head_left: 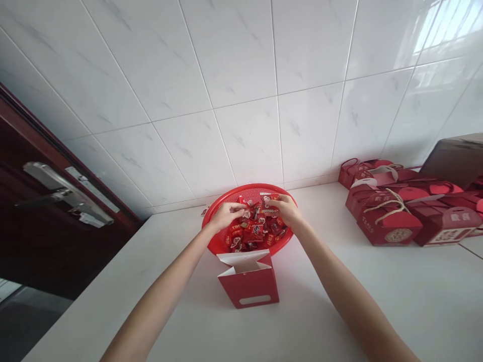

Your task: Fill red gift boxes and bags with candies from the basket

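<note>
A round red plastic basket (212, 245) stands against the tiled wall, with a pile of red wrapped candies (256, 232) in it. Over the basket's left part, my left hand (225, 216) has its fingers pinched at a small red-and-white candy. My right hand (287, 208), over the right side, grips a flat red packet (268, 201) with pale printing. In front of the basket, a red paper box (249, 289) stands upright with its white-lined top open, and neither hand touches it.
Several closed red gift boxes (392, 221), some with rope handles, crowd the right side of the white counter (181, 322). A dark box (453, 161) is behind them. At the left is a dark red door (37, 226) with a metal handle.
</note>
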A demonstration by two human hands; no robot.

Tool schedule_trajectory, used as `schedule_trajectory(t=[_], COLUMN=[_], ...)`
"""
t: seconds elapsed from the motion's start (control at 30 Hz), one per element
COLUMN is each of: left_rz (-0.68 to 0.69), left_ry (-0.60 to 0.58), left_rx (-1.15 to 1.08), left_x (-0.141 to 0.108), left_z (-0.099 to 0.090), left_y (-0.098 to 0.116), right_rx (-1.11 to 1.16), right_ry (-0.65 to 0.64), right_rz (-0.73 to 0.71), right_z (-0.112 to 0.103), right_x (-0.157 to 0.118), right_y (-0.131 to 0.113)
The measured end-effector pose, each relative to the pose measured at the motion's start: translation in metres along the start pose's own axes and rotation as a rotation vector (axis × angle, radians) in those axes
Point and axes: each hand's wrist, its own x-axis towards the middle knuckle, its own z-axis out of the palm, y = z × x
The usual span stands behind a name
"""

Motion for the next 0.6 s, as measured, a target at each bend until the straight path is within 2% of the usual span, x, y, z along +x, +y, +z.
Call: schedule_trajectory(t=[0.1,0.2,0.3,0.4,0.6], left_rz=[0.072,0.128,0.167,0.198,0.139], left_ry=[0.167,0.237,0.192,0.142,0.017], left_rx=[-0.148,-0.201,-0.224,-0.227,-0.174], left_x=[0.003,0.008,0.012,0.013,0.009], left_z=[0.012,0.026,0.037,0.039,0.027], left_y=[0.017,0.031,0.039,0.041,0.031], right_rx=[-0.004,0.0,0.02,0.046,0.059], right_ry=[0.002,0.005,-0.015,-0.038,-0.049], right_rz=[0.015,0.029,0.026,0.013,-0.002], right_z=[0.0,0.0,0.0,-0.001,-0.002], right_x=[0.0,-0.001,-0.003,-0.003,0.0], right_y=[-0.001,-0.002,-0.003,-0.003,-0.001])
